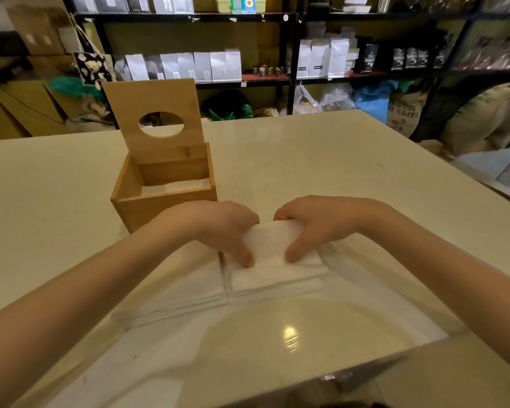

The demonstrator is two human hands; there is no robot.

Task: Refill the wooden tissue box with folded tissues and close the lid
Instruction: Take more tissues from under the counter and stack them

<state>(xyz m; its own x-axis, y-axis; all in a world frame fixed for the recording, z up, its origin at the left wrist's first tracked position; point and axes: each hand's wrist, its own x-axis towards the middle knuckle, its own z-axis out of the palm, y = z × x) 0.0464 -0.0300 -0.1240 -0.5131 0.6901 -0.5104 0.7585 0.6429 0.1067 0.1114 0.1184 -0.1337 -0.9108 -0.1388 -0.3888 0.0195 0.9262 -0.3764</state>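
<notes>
Soft, floppy tissues (273, 240) just in front of box (165, 198), both hands' fingers (242, 254) pinching the ends; better supported underneath.

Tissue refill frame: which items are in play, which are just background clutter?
In play:
wooden tissue box, tissues already inside
lid, standing open
tissue bundle, gripped by left hand and right hand
tissue stacks on the table

Background:
shelves of white pouches
burlap sacks

both hands gripping tissues (273, 240), box (165, 184) (open)
</notes>
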